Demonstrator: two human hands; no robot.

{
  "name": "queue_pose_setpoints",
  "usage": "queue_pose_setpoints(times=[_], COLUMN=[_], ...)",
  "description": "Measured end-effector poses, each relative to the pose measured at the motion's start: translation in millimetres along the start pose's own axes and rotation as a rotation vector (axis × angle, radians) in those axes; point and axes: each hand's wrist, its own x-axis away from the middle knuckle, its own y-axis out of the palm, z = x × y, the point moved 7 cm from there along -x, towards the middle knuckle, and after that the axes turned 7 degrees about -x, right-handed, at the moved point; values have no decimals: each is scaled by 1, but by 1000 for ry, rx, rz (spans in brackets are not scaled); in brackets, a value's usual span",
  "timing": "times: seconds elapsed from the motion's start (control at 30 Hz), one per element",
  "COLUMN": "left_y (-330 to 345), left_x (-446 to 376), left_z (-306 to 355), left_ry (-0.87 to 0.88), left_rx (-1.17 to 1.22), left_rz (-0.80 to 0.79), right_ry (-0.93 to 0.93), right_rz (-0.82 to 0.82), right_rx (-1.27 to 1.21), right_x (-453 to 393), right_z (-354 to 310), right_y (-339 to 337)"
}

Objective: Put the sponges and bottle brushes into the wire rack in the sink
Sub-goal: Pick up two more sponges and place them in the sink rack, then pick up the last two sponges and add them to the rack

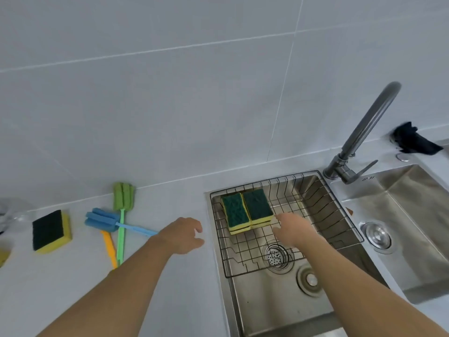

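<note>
The wire rack (325,205) sits in the left sink basin. Yellow sponges with dark green tops (246,210) lie side by side in stacks at its far left corner. My right hand (292,228) hovers over the rack just right of those sponges, fingers spread, holding nothing. My left hand (182,235) is above the counter beside the sink's left edge, open and empty. On the counter to the left lie a blue bottle brush (104,220), a green bottle brush (122,210), an orange handle (109,248) and another yellow-green sponge (51,231).
A grey tap (364,132) rises behind the sink, between the two steel basins. A black cloth (413,141) lies at the back right. A second basin (413,215) is on the right. Clear glassware (9,215) stands at the far left edge. The tiled wall is close behind.
</note>
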Motion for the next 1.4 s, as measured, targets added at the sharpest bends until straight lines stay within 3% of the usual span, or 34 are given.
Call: queue_pose_setpoints(times=[0.33,0.73,1.13,1.27,1.4], left_y=[6,16,41,32,18], left_x=[66,180,235,238,237], left_z=[-104,-290,-409,-436,-460], left_ry=[-117,-286,-394,-432,-534], left_rx=[83,176,236,270,332], left_rz=[2,57,51,130,320], right_ry=[-34,-225,-291,-320,-353], right_rz=[54,0,-29,-42,-58], right_rx=[222,256,372,398,417], right_x=[38,80,103,103,98], right_z=[-81,-267,-389,-419,-447], right_y=[1,97,163,175,185])
